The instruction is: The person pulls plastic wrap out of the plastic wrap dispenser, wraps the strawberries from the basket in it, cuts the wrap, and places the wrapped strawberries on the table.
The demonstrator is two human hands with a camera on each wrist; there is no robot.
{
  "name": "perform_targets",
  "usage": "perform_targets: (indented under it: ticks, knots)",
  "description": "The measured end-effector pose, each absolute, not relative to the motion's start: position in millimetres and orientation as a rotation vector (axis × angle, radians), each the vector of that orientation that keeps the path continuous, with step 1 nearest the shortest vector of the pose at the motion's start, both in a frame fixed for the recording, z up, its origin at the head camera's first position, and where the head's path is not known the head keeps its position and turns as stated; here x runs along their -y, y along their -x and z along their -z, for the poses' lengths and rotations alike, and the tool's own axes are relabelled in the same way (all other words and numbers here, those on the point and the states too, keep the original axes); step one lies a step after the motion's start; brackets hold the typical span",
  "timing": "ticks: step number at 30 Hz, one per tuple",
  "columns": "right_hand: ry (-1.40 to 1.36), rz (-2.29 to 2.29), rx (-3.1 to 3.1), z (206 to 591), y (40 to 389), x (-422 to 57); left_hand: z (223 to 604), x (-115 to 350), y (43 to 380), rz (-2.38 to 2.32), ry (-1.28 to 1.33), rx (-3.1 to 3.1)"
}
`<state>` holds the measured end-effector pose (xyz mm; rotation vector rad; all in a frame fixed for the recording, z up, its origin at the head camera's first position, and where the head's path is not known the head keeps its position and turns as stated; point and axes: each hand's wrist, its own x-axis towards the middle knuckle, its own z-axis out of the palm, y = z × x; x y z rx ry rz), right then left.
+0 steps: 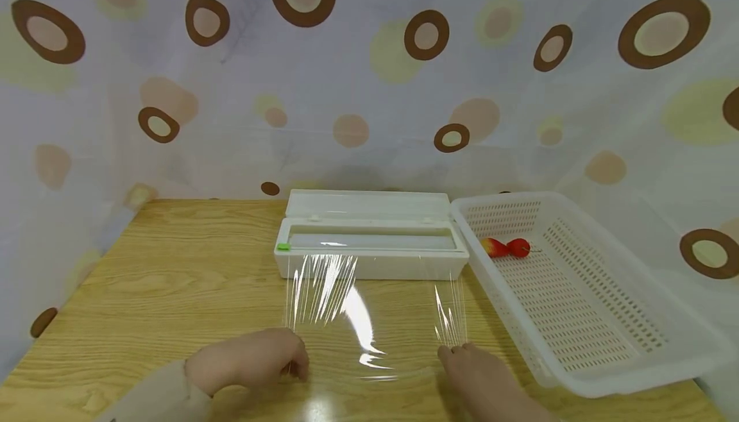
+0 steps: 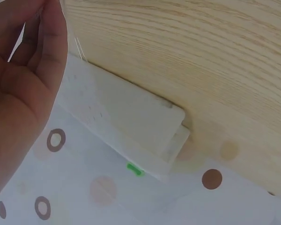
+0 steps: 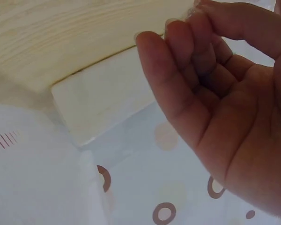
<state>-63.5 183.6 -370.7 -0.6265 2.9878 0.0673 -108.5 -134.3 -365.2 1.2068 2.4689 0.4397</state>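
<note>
A clear sheet of plastic wrap (image 1: 358, 319) stretches from a white wrap dispenser (image 1: 372, 267) toward the front of the table, creased and shining at its sides. Its near left corner is pinched by my left hand (image 1: 254, 358), whose fingers curl in the left wrist view. At the near right corner, my right hand (image 1: 482, 380) pinches the film between thumb and fingertips, as the right wrist view shows. The dispenser's lid (image 1: 368, 204) stands raised at the back, with the roll (image 1: 372, 241) lying inside. A green slider (image 1: 283, 247) sits at the dispenser's left end.
A white perforated basket (image 1: 577, 377) stands on the right, its far left corner beside the dispenser. Inside lie red and yellow fruit-like pieces (image 1: 518, 247). Behind the wooden table (image 1: 190, 268) hangs a patterned curtain (image 1: 358, 88).
</note>
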Motion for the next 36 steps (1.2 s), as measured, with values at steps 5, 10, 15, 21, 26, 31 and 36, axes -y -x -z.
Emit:
perform_targets:
  ticks: [5,10,15,21,26,31,36]
  knots:
    - [0.71,0.022,-2.973,375,66,-186,368,133,109,-0.458,-1.21,-2.46]
    - [0.756,-0.004,-2.955,375,66,-187,367,134,109,-0.487,-1.193,-2.45]
    - [0.692,-0.045,-2.934,370,65,-187,361,137,107,-0.512,-1.181,-2.442]
    - [0.734,0.023,-2.921,373,69,-190,365,137,108,-0.508,-1.18,-2.449]
    - [0.76,0.096,-2.861,383,76,-188,379,135,116,-0.515,-1.193,-2.433]
    - [0.774,0.121,-2.838,389,78,-190,382,135,120,-0.569,-1.174,-2.399]
    - [0.69,0.052,-2.845,392,79,-190,381,135,119,-0.59,-1.149,-2.39]
